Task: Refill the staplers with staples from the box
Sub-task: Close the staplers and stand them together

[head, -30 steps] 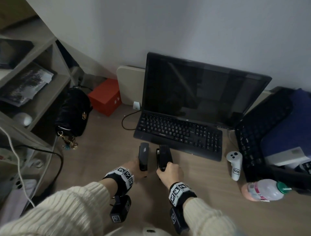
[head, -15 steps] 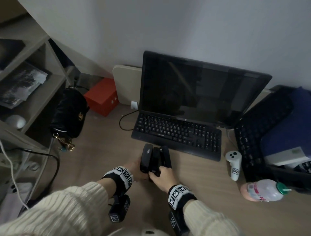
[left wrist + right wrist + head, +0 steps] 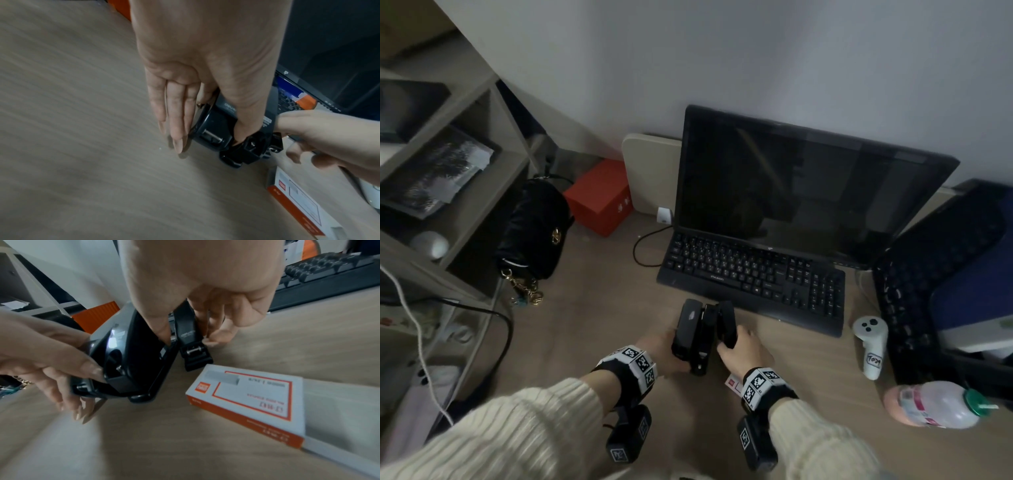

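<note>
Black plastic, two staplers: we have them pressed side by side on the wooden desk [image 3: 592,308], one stapler [image 3: 688,329] under our left hand [image 3: 659,349] and the other stapler [image 3: 726,323] under our right hand [image 3: 744,351]. By our reading the refill has barely begun: in the wrist views we see no strip of staples in either hand and cannot tell whether either magazine is loaded, and the box of staples [image 3: 252,400] lies flat on the desk just behind our right hand, toward the wrist; whether it has been opened we cannot say. So the work ahead looks like opening each stapler, loading it and closing it. Our left hand grips its stapler from the outer side, thumb [image 3: 246,120] pressed down on its rear end and fingers [image 3: 174,113] lying straight along its flank, tips at the desk. Our right hand pinches the other stapler near its hinge between thumb [image 3: 162,324] and curled fingers. Beyond the fingertips of both hands sits a black keyboard [image 3: 750,274] below a dark monitor [image 3: 801,192], and off to the right of our right hand lie a white controller [image 3: 869,342] and a bottle [image 3: 935,404].
</note>
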